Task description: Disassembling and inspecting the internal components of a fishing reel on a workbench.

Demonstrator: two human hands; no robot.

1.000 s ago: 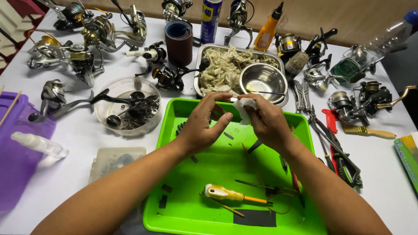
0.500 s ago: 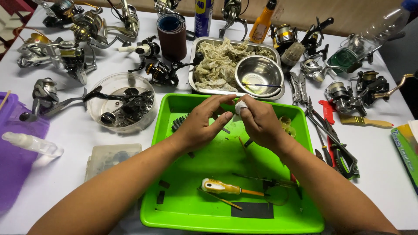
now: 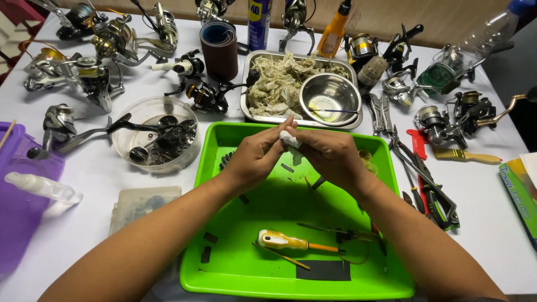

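Observation:
Over the far end of a bright green tray (image 3: 251, 246), my left hand (image 3: 254, 159) and my right hand (image 3: 330, 156) meet fingertip to fingertip. Between them is pinched a small white wad of cloth or tissue (image 3: 289, 138); whatever it wraps is hidden. Inside the tray lie a yellow-handled screwdriver (image 3: 285, 241), thin rods and small dark parts. Just beyond my hands stands a metal tray (image 3: 249, 84) holding frayed rags (image 3: 277, 84) and a steel bowl (image 3: 330, 100).
Several fishing reels (image 3: 95, 72) crowd the white table's far and right sides. A clear bowl (image 3: 154, 140) of reel parts sits left of the tray, a purple tray (image 3: 22, 207) at far left. Pliers and wrenches (image 3: 419, 173) lie right, with a brush (image 3: 464, 156), spray can (image 3: 258, 22), orange bottle (image 3: 334, 28).
My hands stay together on the white wad, shifting only slightly toward the tray's far rim as the view drifts; the fingers have worked around the wad.

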